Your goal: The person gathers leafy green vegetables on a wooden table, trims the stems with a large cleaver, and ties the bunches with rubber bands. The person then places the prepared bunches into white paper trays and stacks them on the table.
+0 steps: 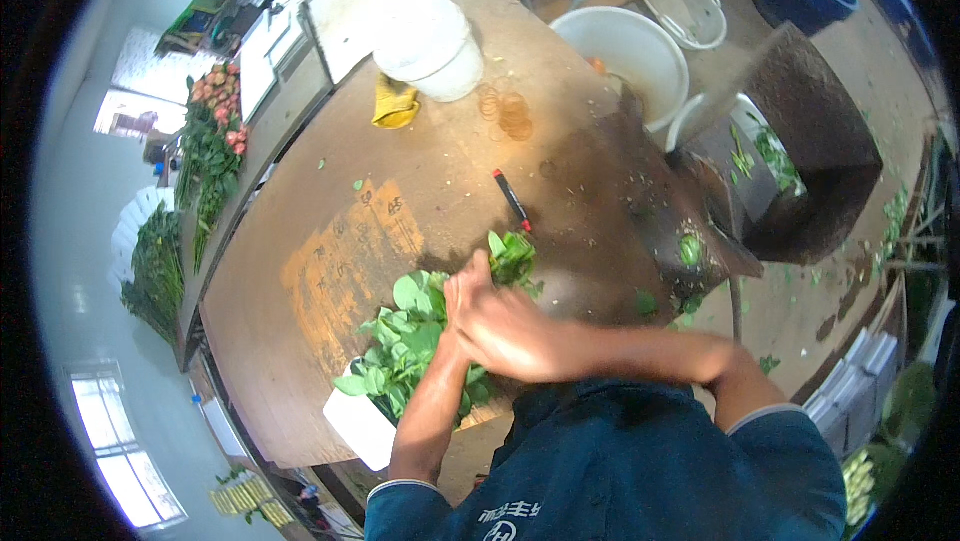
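Note:
Over the near edge of a wooden table point(315, 188), both my hands come together on a leafy green bunch point(405, 331). My left hand point(461, 301) is closed about the stems, largely covered by my right hand point(510, 335), which is blurred and crosses over it. Cut ends or leaves of the bunch stick out beyond the hands at the right. The leafy part spreads to the left, over a white sheet or wrapper point(364, 421). A black and red marker pen point(512, 200) lies just beyond the hands. What the right fingers grip is hidden.
A white bucket point(450, 68), a yellow cloth or glove point(395, 102) and loose rubber bands point(514, 117) are farther back on the table. Large tubs point(652, 53) and a dark bin point(817, 166) stand at the right. Bunched roses point(217, 102) lie on a left shelf.

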The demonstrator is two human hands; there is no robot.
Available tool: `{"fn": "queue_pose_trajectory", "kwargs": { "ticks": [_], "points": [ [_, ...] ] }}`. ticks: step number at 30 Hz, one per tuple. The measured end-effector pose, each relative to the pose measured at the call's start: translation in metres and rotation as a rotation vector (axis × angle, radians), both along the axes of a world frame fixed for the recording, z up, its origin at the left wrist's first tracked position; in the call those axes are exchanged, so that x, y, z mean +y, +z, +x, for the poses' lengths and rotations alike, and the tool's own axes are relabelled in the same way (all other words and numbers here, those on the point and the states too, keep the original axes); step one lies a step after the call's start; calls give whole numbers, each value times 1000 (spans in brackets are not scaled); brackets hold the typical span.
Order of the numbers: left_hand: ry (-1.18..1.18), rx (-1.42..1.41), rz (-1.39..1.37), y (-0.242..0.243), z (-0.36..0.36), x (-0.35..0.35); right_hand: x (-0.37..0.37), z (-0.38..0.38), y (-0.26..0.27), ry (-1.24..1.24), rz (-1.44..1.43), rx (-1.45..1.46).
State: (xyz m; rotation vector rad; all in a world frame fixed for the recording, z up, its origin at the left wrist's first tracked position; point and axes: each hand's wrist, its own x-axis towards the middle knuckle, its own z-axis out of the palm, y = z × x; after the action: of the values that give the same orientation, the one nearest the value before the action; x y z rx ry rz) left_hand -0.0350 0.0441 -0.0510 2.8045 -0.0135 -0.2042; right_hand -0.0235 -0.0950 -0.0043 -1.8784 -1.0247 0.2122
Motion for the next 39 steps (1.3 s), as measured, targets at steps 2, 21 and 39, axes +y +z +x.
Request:
{"fn": "queue_pose_trajectory", "kwargs": {
  "ticks": [2, 21, 39],
  "points": [
    [129, -226, -373, -23, -35, -13, 31, 75, 8, 143, -258, 339],
    [204, -209, -32, 46, -15, -2, -35, 28, -26, -363, 442, 1080],
    [191, -78, -44, 12, 0, -4, -13, 6, -46, -651, 112, 533]
  ]
}}
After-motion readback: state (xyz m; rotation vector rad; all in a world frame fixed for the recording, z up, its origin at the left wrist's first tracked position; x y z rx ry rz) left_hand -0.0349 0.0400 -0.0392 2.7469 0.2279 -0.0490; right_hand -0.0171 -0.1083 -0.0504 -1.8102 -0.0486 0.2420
